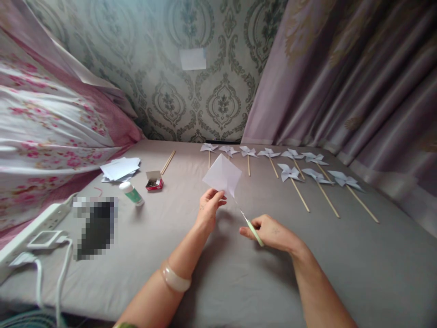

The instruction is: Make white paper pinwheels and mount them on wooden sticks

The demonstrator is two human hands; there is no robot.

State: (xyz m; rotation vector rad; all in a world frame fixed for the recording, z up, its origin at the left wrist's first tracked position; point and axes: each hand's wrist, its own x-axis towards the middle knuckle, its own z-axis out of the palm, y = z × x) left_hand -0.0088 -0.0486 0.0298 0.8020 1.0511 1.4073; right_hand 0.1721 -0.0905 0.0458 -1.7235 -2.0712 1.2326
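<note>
Between the thumb and fingers of my left hand [210, 205] is a white square sheet of paper [222, 174], held up by its lower corner above the grey cloth. Faint crease lines run across the sheet. My right hand [271, 233] is wrapped round the pale green handle of a pair of scissors [253, 230]. The scissor blades point up and left toward the paper's lower right edge, close to a narrow flap there. Whether the blades touch the paper, I cannot tell.
Several paper pinwheels [289, 172] on wooden sticks lie at the back right. On the left are a paper stack [120, 169], loose sticks [168, 162], a small open red box [154, 181], a glue stick [132, 194], a white power strip [48, 223] with cables and a blurred dark object [97, 230].
</note>
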